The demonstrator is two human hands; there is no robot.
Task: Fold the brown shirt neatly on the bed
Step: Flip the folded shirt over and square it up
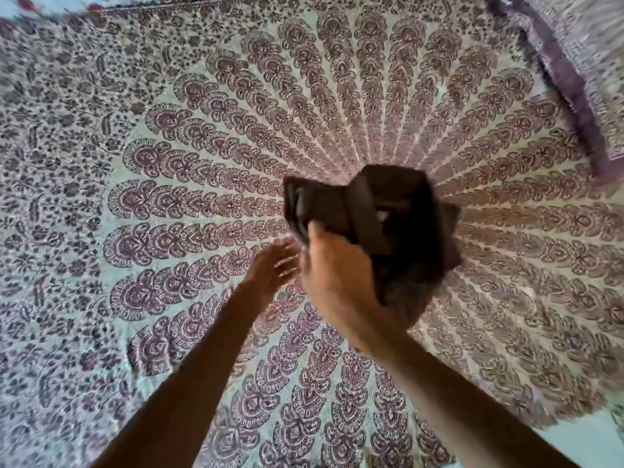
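The brown shirt is a dark bunched bundle held up over the middle of the bed. My right hand grips its near edge, fingers curled into the cloth and hidden behind it. Just left of that, my left hand hovers with its fingers spread and blurred, holding nothing, close to the shirt but apart from it. The lower part of the shirt hangs behind my right wrist.
A patterned bedspread with a purple mandala print covers the whole bed. A pillow in matching fabric lies at the top right corner. The bed's edge shows at the bottom right.
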